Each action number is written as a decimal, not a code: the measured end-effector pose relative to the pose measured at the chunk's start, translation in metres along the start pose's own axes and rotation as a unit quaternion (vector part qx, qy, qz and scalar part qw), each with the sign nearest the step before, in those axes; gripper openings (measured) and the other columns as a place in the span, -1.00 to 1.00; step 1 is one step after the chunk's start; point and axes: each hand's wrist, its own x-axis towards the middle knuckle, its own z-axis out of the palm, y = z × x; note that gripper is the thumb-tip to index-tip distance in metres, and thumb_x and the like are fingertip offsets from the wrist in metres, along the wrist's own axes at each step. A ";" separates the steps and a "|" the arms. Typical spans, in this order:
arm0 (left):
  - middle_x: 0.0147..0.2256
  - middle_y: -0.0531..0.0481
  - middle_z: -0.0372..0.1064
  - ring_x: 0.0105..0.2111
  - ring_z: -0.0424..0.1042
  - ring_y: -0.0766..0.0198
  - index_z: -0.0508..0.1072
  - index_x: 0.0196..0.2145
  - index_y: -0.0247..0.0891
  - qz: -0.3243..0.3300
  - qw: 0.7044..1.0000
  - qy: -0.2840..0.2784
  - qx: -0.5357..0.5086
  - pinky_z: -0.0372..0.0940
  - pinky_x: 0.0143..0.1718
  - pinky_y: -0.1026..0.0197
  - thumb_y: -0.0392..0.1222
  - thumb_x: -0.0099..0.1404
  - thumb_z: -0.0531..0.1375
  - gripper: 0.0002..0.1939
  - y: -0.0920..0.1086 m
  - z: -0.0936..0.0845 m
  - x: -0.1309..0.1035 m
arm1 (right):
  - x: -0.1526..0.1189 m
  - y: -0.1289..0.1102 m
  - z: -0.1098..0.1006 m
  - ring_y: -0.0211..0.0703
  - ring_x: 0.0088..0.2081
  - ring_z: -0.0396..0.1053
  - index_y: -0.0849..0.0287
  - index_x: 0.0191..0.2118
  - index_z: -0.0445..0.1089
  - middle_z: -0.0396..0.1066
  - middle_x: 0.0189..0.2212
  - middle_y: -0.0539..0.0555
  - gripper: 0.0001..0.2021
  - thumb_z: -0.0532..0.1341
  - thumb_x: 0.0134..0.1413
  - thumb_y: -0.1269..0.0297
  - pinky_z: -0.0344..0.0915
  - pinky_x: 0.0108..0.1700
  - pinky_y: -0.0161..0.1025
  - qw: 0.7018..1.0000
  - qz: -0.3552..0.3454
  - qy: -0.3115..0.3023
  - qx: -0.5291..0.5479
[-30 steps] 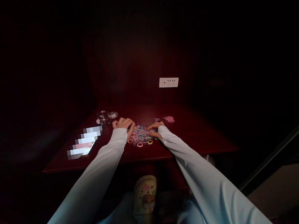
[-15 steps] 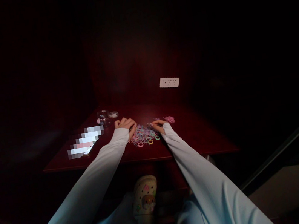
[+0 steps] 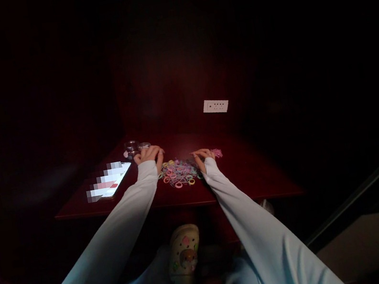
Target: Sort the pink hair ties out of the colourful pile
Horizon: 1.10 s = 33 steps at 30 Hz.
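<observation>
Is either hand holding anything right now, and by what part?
Can't be told: the left hand and right hand are at the edges of the coloured bands, fingertips too small and dim.

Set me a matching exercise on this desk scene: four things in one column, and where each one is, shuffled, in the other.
Things
1. Phone
2. White socket plate
3. Pile of colourful bands
4. Cream shoe

Places
A. Between the left hand and the right hand
B. Lower than the near edge of the table
C. On the wall
D. On the table, towards its left side

Pairs: 1-D, 2-C, 3-A, 4-B
</observation>
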 end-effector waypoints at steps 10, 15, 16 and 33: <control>-0.04 -0.05 0.56 -0.04 0.30 -0.03 0.46 -0.22 -0.12 0.020 0.999 -0.002 0.043 0.01 -0.04 -0.11 -0.21 0.49 -0.03 -0.74 0.003 -0.001 -0.003 | -0.027 -0.057 0.030 0.19 0.12 0.29 -0.03 0.21 0.48 0.42 0.17 0.18 -0.43 0.37 0.12 -0.11 0.20 0.15 0.00 0.963 -0.137 -0.161 -0.169; -0.06 -0.04 0.57 -0.06 0.32 -0.01 0.44 -0.23 -0.13 0.028 0.999 -0.013 0.044 0.00 -0.05 -0.10 -0.22 0.50 -0.03 -0.74 0.004 -0.001 -0.002 | -0.021 -0.045 0.035 0.08 0.03 0.40 -0.01 0.14 0.51 0.54 0.03 0.15 -0.59 0.35 0.19 0.08 0.27 0.13 -0.07 0.963 -0.124 -0.187 -0.148; -0.07 -0.04 0.57 -0.06 0.32 -0.01 0.44 -0.23 -0.13 0.030 0.999 -0.013 0.044 0.01 -0.05 -0.10 -0.22 0.50 -0.03 -0.75 0.004 -0.002 -0.002 | -0.019 -0.042 0.035 0.06 0.01 0.42 0.00 0.12 0.52 0.55 0.01 0.14 -0.62 0.34 0.20 0.12 0.28 0.13 -0.08 0.966 -0.120 -0.187 -0.133; -0.08 -0.04 0.58 -0.04 0.34 0.02 0.44 -0.24 -0.16 0.025 0.997 -0.048 0.061 0.01 -0.05 -0.07 -0.25 0.50 0.02 -0.78 0.008 -0.006 -0.002 | -0.006 -0.017 0.027 -0.08 -0.13 0.48 0.17 -0.07 0.56 0.58 -0.14 0.15 -0.70 0.11 0.20 0.42 0.38 0.03 -0.16 0.986 -0.138 -0.089 0.004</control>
